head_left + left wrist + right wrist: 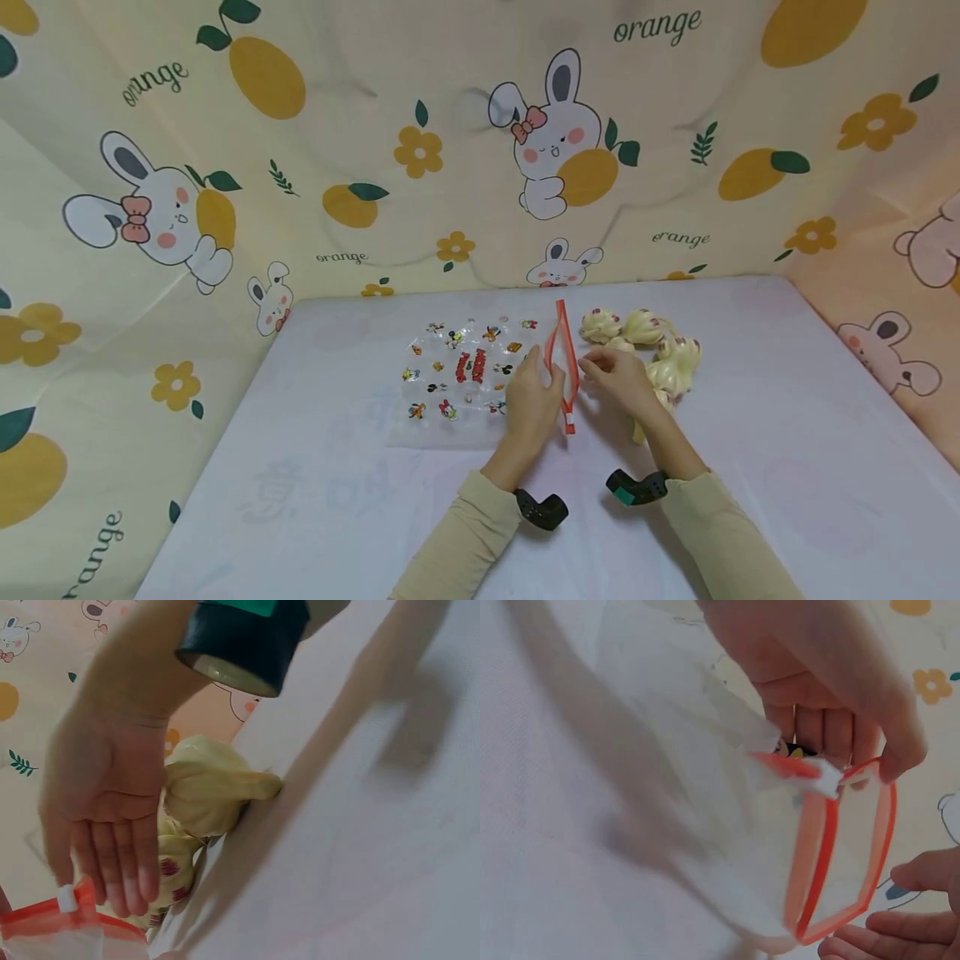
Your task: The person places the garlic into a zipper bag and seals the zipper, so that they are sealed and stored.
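Observation:
A clear zip bag (pixel 442 383) with cartoon prints and a red zip edge (pixel 570 367) lies toward the middle of the table. My left hand (pixel 531 400) grips it beside its mouth, which gapes in the right wrist view. There, the left thumb (pixel 904 754) lies at the red rim and the fingers pass behind the clear film. My right hand (pixel 618 379) is held just right of the mouth, holding nothing, its fingers extended in the left wrist view. Behind and beside that hand is a cluster of pale garlic bulbs (pixel 678 367) with purplish marks, partly covered by it.
The white table (pixel 315 517) stretches around the bag and bulbs. A patterned cloth (pixel 465 125) with rabbits and oranges hangs along the back and sides. Black wrist cameras (pixel 542 510) sit on both wrists, near the tabletop.

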A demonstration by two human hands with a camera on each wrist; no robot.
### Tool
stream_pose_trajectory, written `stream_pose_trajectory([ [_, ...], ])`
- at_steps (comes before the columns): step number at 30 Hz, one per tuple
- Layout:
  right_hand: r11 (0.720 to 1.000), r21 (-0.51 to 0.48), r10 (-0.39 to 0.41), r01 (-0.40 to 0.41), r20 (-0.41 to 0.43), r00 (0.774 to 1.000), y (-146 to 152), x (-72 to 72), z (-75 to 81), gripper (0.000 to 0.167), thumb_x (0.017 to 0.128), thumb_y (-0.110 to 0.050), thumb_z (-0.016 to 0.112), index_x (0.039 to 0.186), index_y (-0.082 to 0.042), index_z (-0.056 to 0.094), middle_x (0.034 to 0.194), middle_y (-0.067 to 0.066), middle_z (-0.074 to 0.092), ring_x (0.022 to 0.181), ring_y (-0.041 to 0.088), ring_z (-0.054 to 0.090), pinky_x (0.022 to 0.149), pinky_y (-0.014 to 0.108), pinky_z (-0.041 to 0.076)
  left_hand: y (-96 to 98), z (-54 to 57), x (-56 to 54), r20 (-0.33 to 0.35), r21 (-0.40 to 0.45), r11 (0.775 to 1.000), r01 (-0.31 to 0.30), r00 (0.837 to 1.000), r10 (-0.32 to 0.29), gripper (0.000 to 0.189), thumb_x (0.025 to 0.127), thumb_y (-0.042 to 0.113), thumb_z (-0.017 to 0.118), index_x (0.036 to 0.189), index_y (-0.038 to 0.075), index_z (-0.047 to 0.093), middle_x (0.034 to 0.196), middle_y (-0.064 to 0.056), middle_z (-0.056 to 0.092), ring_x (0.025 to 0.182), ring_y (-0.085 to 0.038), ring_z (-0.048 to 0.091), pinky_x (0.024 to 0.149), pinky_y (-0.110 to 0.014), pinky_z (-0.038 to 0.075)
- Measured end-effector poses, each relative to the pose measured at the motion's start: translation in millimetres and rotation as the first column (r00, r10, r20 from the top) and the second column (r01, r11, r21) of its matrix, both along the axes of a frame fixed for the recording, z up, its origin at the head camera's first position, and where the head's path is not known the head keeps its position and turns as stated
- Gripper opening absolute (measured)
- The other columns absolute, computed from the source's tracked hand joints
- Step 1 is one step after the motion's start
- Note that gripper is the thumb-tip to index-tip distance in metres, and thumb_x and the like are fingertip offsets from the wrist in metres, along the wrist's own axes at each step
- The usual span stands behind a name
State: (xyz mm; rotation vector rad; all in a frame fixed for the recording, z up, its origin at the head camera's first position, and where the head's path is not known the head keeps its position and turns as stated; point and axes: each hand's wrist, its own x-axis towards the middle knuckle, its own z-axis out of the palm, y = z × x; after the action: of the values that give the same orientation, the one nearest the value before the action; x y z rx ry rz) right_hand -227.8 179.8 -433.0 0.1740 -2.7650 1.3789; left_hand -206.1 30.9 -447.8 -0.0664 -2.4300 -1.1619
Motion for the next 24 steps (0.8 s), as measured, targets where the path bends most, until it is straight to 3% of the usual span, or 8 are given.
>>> stream_pose_trajectory([
  [8,1.0,-0.003,-0.023,0.024,0.107,0.994,-5,-1.1,-3.9,0.03,0.095,-0.017,0.059,0.108,0.01,0.066,0.095,0.027,0.071,0.072,0.022,0.071,0.06,0.017,0.052,-11.0,9.7,2.1,-0.056,0.141,0.989,0.043,0.998,-0.036,0.04,0.089,0.015,0.06,0.123,-0.006,0.06,0.122,-0.021,0.067,0.116,-0.03,0.065,0.098,-0.041,0.056],
  [15,0.995,-0.07,-0.055,0.069,0.188,0.981,-9,-3.0,-6.0,0.032,0.094,-0.016,0.058,0.109,0.012,0.065,0.088,0.023,0.074,0.064,0.007,0.066,0.058,0.017,0.056,-19.6,18.7,5.4,-0.023,0.252,0.966,0.061,0.998,-0.057,0.04,0.089,0.017,0.061,0.124,-0.002,0.061,0.124,-0.018,0.067,0.118,-0.027,0.064,0.1,-0.041,0.055],
  [24,0.986,-0.147,-0.05,0.079,0.192,0.98,-14,-4.8,-3.3,0.029,0.093,-0.009,0.057,0.105,0.015,0.066,0.078,0.018,0.075,0.057,-0.001,0.062,0.059,0.024,0.061,-30.3,24.0,8.8,-0.03,0.258,0.959,0.119,0.993,-0.115,0.041,0.087,0.015,0.064,0.124,-0.001,0.06,0.123,-0.017,0.068,0.118,-0.026,0.065,0.101,-0.041,0.054],
])
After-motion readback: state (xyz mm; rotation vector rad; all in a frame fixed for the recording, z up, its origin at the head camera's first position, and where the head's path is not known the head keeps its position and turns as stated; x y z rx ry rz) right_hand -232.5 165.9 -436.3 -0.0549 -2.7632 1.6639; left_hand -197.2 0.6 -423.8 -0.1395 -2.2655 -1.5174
